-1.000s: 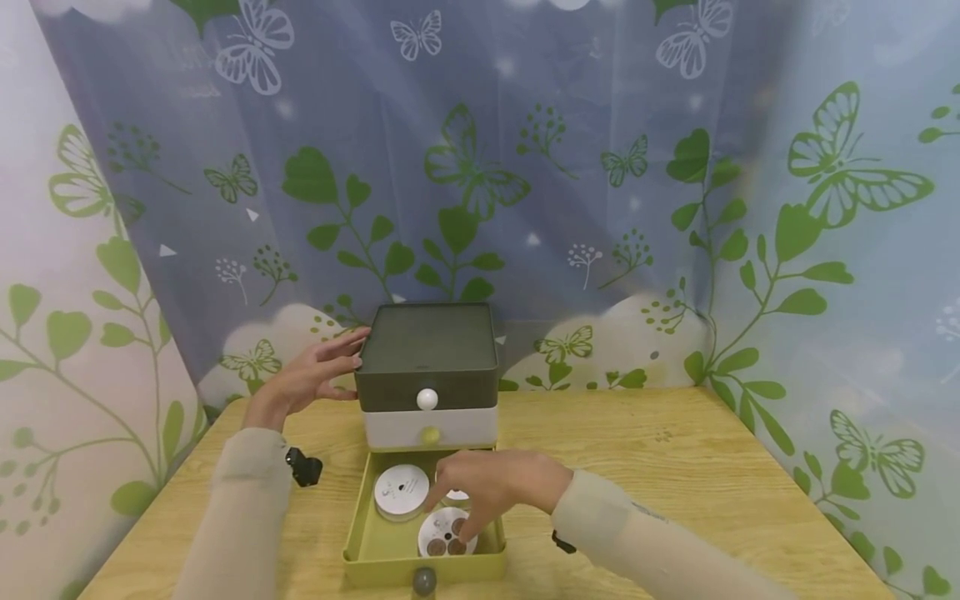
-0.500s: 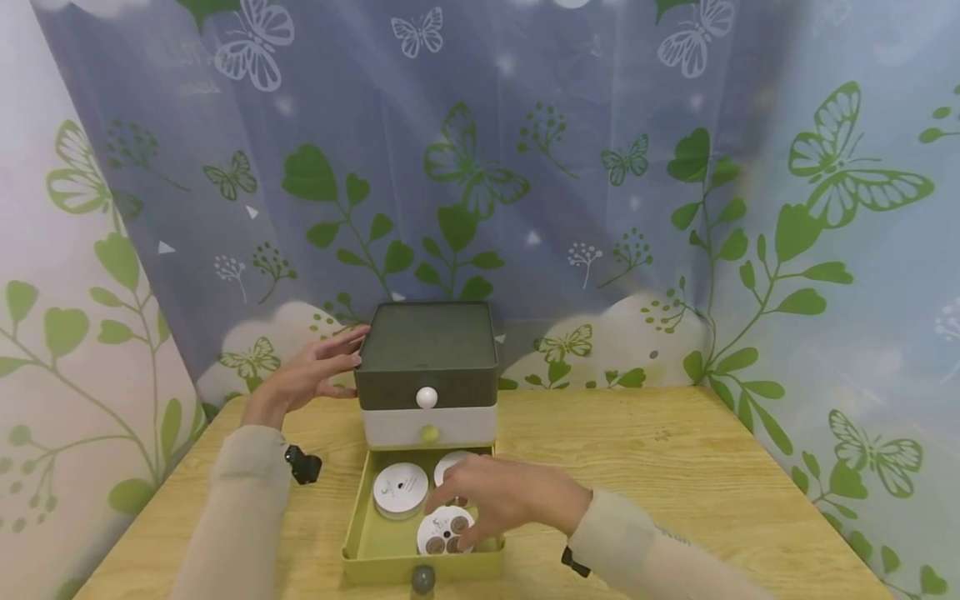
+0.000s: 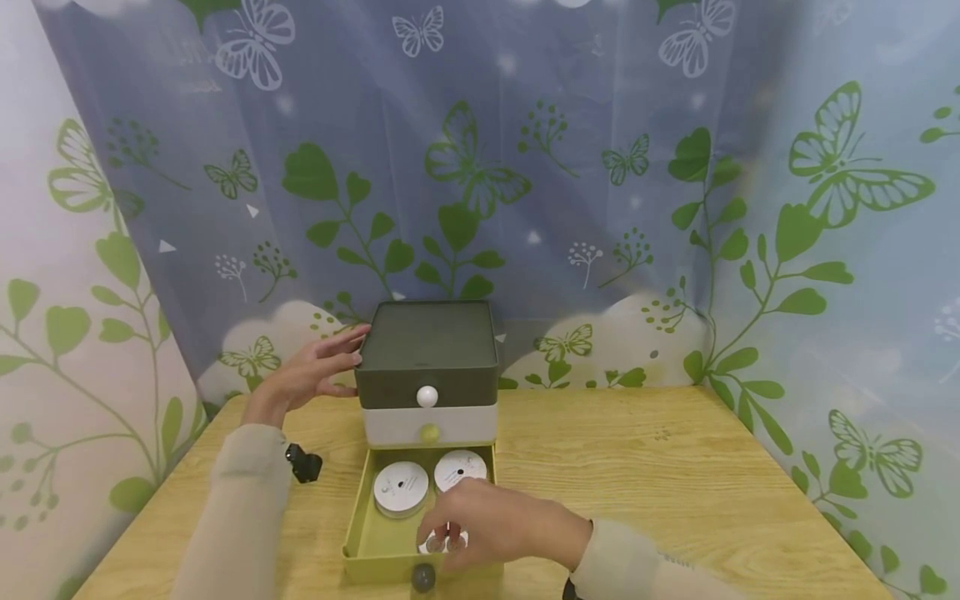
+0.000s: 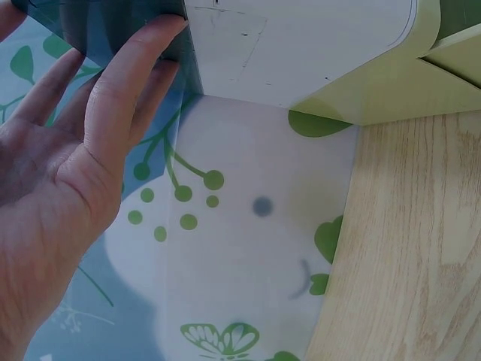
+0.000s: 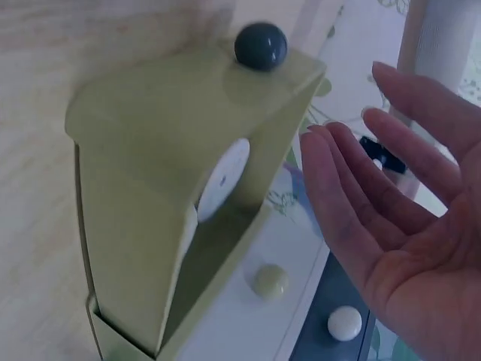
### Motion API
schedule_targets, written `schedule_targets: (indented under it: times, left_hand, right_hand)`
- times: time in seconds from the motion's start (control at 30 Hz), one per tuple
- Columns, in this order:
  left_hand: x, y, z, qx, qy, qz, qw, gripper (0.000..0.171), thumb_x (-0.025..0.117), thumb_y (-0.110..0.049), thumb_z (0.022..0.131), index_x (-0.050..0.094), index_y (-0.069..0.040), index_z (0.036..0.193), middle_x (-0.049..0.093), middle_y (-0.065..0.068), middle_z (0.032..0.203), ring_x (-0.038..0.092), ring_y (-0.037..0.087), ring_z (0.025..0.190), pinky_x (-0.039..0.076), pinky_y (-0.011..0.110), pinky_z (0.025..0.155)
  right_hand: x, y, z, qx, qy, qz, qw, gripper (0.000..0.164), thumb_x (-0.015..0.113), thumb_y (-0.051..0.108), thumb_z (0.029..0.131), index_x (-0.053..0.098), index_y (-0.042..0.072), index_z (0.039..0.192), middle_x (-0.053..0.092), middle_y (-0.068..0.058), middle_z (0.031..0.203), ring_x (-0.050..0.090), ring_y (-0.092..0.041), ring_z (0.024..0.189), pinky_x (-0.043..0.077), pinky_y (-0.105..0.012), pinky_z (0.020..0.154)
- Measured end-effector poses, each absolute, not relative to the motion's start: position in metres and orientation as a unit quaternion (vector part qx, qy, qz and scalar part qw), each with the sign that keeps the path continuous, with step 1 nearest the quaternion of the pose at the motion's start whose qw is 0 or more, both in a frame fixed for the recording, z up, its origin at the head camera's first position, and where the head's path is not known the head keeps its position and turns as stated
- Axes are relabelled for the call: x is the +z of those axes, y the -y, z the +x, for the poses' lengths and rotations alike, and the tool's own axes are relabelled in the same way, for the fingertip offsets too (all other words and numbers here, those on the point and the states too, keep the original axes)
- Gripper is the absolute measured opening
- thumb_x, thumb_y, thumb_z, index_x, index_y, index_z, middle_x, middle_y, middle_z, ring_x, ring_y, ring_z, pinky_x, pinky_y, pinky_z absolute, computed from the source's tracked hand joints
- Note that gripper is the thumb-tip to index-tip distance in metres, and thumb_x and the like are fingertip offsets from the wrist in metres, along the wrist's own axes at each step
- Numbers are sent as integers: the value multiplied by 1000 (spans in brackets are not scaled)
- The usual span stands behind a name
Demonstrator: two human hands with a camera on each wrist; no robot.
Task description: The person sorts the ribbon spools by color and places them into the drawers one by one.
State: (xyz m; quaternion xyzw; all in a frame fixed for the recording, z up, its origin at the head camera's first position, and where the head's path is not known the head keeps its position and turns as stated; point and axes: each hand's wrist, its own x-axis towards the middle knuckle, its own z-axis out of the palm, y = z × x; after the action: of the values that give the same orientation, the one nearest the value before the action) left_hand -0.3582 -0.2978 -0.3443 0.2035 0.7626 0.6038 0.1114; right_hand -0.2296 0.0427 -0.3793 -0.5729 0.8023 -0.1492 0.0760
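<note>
A three-tier drawer box (image 3: 431,333) stands on the table, dark on top, white in the middle, with its yellow-green bottom drawer (image 3: 375,571) pulled out. My left hand (image 3: 311,375) touches the dark tier's left side with extended fingertips. Inside the drawer lie a white round spool (image 3: 401,486) at left and another white spool (image 3: 459,469) at back right. Over the front spool (image 3: 433,546), partly covered by it, my right hand (image 3: 502,525) reaches fingers-down. In the right wrist view that hand's fingers are spread, slightly bent, holding nothing, beside the drawer.
Round knobs stick out in front: a white knob (image 3: 427,396), a yellow-green knob (image 3: 430,432) and a dark grey knob (image 3: 423,577). Wooden table (image 3: 637,483) extends on both sides. A butterfly-patterned curtain (image 3: 585,275) hangs close behind the box.
My right hand has shifted toward the drawer's front and lowered, uncovering the back-right spool and hiding more of the front one. The left hand stays put.
</note>
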Motion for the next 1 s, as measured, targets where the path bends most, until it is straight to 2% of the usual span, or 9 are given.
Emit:
schedule_targets:
  times: [0.23,0.37,0.5,0.57,0.73,0.87,1.0]
  left_hand:
    - [-345,296,-357,605,-762,202,112,70,50,-17,109,12,-12,168,-5,9,176,5,45,160,51,61,107]
    - [-346,293,-358,606,-761,204,113,70,51,-18,109,11,-12,168,-3,8,176,6,45,160,51,62,107]
    - [-346,293,-359,606,-761,203,111,70,50,-17,109,11,-12,168,-3,9,176,6,45,160,53,60,106]
    - [-346,295,-359,604,-763,202,112,70,50,-17,110,11,-12,168,-4,9,176,6,46,160,52,60,106]
    - [-345,297,-359,599,-767,200,114,69,50,-18,110,13,-15,168,-5,9,176,6,46,160,51,60,107]
    - [-345,298,-359,597,-768,200,114,69,50,-19,109,13,-15,168,-5,9,176,6,46,159,54,57,105]
    - [-345,298,-359,598,-768,200,113,70,50,-19,109,13,-15,168,-5,9,176,7,46,160,57,52,103]
  right_hand:
    - [-398,-36,-217,-139,-818,-556,41,21,84,18,86,80,15,107,79,6,89,63,11,73,44,2,68]
    - [-406,-33,-213,-137,-831,-539,18,20,85,16,82,81,16,102,77,8,81,56,15,66,40,3,63]
    - [-411,-31,-210,-127,-835,-535,-3,17,83,15,79,82,20,95,64,14,65,40,15,59,34,1,56]
    - [-413,-30,-209,-131,-833,-538,3,13,82,15,81,81,21,92,57,16,62,36,12,59,32,-1,54]
    - [-418,-25,-206,-119,-834,-538,32,9,82,16,87,80,21,94,59,18,68,41,9,65,36,-2,59]
    - [-424,-22,-204,-89,-847,-522,49,8,80,20,89,78,21,97,61,16,70,45,7,67,38,-11,72]
    - [-428,-21,-203,-106,-850,-512,59,12,79,17,90,78,21,101,65,16,72,46,7,66,37,-13,73]
